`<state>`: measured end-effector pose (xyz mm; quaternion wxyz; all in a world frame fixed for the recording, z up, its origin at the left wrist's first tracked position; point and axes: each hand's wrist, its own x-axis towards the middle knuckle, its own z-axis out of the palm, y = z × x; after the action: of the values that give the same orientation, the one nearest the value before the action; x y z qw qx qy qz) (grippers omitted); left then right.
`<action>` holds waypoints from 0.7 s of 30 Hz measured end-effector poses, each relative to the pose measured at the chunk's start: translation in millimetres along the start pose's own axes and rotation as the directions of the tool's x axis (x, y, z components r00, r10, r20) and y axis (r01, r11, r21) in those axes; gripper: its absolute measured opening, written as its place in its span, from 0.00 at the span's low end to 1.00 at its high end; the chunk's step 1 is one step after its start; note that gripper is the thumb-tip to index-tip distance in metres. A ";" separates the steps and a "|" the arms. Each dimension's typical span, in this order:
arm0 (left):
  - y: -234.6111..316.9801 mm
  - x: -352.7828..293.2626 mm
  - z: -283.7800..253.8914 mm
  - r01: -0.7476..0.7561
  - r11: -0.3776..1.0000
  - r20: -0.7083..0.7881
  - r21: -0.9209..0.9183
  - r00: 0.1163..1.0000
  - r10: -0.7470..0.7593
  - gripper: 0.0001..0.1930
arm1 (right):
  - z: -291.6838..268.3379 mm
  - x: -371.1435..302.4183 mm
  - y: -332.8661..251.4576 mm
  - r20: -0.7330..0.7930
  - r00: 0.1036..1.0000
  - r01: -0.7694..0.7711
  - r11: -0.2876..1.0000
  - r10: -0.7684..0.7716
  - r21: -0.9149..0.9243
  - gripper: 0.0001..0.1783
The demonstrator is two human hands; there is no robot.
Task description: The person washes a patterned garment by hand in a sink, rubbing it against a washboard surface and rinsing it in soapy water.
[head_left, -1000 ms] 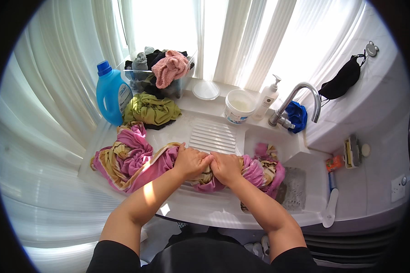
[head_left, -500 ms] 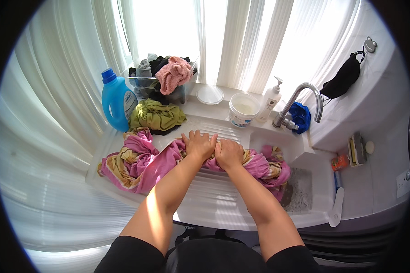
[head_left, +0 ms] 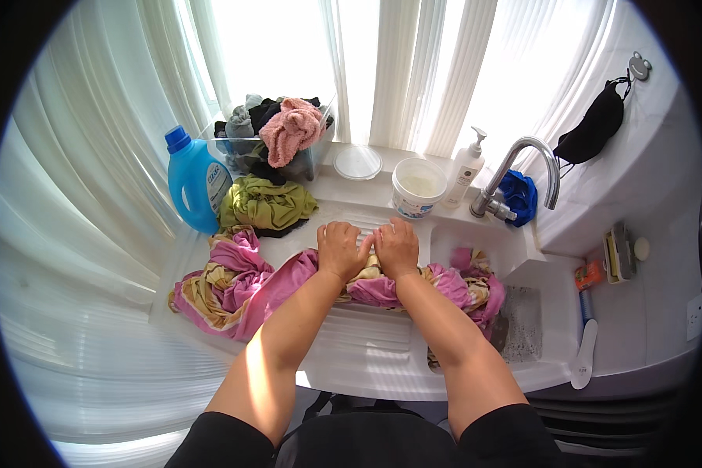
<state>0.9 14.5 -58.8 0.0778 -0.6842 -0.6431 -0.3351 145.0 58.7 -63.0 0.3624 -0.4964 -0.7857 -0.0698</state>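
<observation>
A long, bunched pink-and-yellow cloth [head_left: 277, 294] lies across the ribbed washboard [head_left: 370, 331] of a white sink. Its right end hangs into the basin, and its left end is heaped on the sink's left side. Both my hands bear down on the middle of it, side by side with thumbs close together. The fingers of my left hand [head_left: 342, 249] curl over the cloth's far side. My right hand [head_left: 396, 248] grips it just to the right, fingers bent the same way. The fingertips are partly hidden. Whether it is a garment or a sheet I cannot tell.
Behind on the left stand a blue detergent bottle [head_left: 191, 183], a green garment [head_left: 265, 201] and a clear bin [head_left: 320, 148] of clothes. A white tub [head_left: 418, 191], pump bottle [head_left: 464, 173] and curved faucet [head_left: 552, 168] line the back. A white-handled brush [head_left: 585, 355] lies on the right.
Both hands have shifted slightly on the cloth, the right one a little toward the far side. The left hand's fingers, spread before, are now more bent. The cloth's middle has moved a little.
</observation>
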 end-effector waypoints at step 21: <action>13.4 -27.0 -23.3 -0.117 0.981 0.353 0.152 0.934 0.057 0.24 | -64.9 -39.5 -14.7 0.561 0.828 -0.137 0.968 -0.004 0.209 0.15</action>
<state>6.4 -22.5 -51.8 0.0361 -0.7513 -0.6418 -0.1490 174.9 -7.8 -37.3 0.1772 -0.4748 -0.8416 0.1864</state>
